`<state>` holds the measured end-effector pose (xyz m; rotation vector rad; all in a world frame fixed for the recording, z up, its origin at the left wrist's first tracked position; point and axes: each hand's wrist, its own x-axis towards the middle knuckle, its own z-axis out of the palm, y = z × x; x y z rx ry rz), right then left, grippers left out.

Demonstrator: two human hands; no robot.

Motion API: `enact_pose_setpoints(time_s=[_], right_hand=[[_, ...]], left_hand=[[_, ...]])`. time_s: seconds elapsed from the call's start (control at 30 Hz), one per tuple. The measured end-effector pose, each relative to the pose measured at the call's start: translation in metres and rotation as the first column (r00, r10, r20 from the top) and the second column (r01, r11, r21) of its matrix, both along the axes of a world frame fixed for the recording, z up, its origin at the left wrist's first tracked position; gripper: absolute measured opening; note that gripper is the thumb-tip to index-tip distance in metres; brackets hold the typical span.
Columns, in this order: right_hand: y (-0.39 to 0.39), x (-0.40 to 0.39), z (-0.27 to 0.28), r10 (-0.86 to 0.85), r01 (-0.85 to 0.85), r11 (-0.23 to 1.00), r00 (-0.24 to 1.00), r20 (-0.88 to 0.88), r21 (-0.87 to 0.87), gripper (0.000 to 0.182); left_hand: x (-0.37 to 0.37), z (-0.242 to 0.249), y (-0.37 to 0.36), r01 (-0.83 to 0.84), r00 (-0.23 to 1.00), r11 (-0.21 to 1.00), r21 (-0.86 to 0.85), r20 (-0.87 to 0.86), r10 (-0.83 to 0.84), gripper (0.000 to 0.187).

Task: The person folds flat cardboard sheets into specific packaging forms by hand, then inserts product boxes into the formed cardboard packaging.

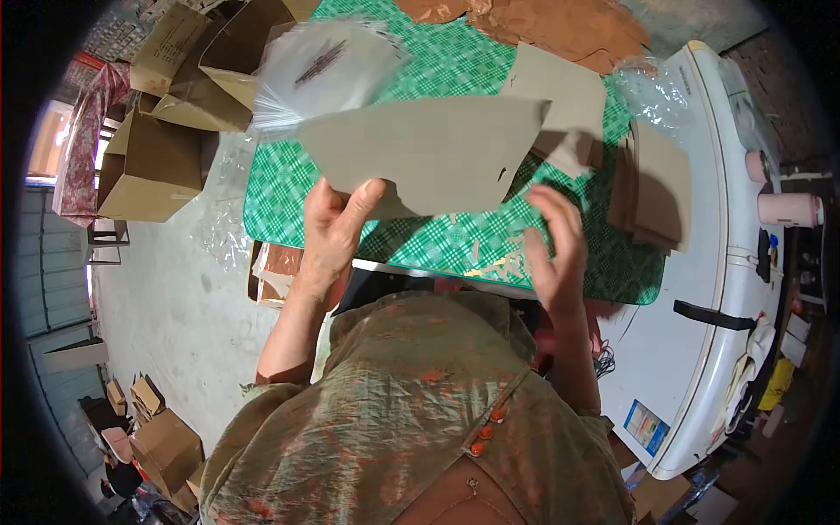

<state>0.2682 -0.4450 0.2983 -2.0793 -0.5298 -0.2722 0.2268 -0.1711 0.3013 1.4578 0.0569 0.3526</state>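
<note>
A flat beige sheet (429, 149) with curved edges and a small dark slot near its right side is held up over the table. My left hand (337, 223) grips its lower left edge, thumb on top and the other fingers hidden beneath. Just right of the sheet, my right hand (560, 241) hangs with its fingers apart, holding nothing. Small beige scraps (503, 262) lie on the green checked tablecloth (280, 197) under the hands.
Clear plastic bags (328, 70) are stacked at the back left. Beige sheets lie in a back pile (560, 87) and a right pile (661, 175). Brown material (560, 35) covers the far edge. Cardboard boxes (157, 166) stand left; a white appliance (700, 306) lies right.
</note>
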Motion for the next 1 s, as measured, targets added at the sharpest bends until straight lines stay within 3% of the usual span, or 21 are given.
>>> enact_pose_setpoints(time_s=[0.07,0.17,0.2,0.23,0.3,0.5,0.6,0.67,0.77,0.87,0.97,1.0], right_hand=[[0.001,0.003,0.004,0.019,-0.006,0.985,0.997,-0.078,0.173,0.044],[0.007,0.011,-0.003,0.117,-0.081,0.95,0.988,-0.104,0.301,0.061],[0.014,0.009,-0.022,0.159,-0.109,0.93,0.981,-0.114,0.352,0.062],[0.023,0.008,-0.035,0.215,-0.134,0.919,0.959,-0.186,0.37,0.058],[0.042,0.003,-0.052,0.211,-0.093,0.902,0.947,-0.241,0.423,0.053],[0.037,0.011,-0.046,0.18,0.003,0.862,0.933,-0.311,0.507,0.021],[0.014,0.011,-0.041,0.242,0.043,0.886,0.805,-0.542,0.461,0.031],[0.004,0.011,-0.042,0.336,0.055,0.867,0.669,-0.663,0.495,0.039],[0.011,-0.006,-0.022,0.334,0.176,0.833,0.596,-0.73,0.525,0.049],[0.022,-0.014,-0.022,0.25,0.268,0.757,0.723,-0.644,0.596,0.047],[0.027,-0.01,-0.031,0.326,0.497,0.454,0.68,-0.657,0.739,0.045],[0.032,-0.013,-0.03,0.371,0.489,0.369,0.702,-0.608,0.79,0.046]], left_hand=[[0.0,-0.008,0.004,-0.024,0.997,0.998,0.056,0.071,0.02,0.027],[0.006,-0.049,0.007,0.051,0.997,0.964,0.261,0.038,-0.063,0.024],[0.005,-0.059,0.003,0.093,0.995,0.972,0.216,-0.05,-0.084,0.022],[0.005,-0.068,-0.001,0.102,0.995,0.967,0.234,-0.048,-0.093,0.022],[0.008,-0.079,-0.005,0.087,0.996,0.991,0.097,-0.036,-0.084,0.023],[0.006,-0.071,0.008,0.194,0.973,0.971,0.141,-0.156,-0.172,0.029],[0.007,-0.025,0.011,0.394,0.87,0.919,-0.019,-0.314,-0.38,0.032],[0.007,-0.024,0.015,0.504,0.782,0.843,-0.188,-0.315,-0.538,0.036],[0.013,-0.014,0.022,0.607,0.698,0.78,-0.148,-0.369,-0.613,0.043],[0.019,-0.028,0.028,0.419,0.802,0.803,-0.424,-0.242,-0.546,0.06],[0.021,-0.043,0.03,0.384,0.867,0.412,-0.827,0.17,-0.468,0.071],[0.014,-0.049,0.021,0.341,0.892,0.505,-0.793,0.104,-0.44,0.09]])
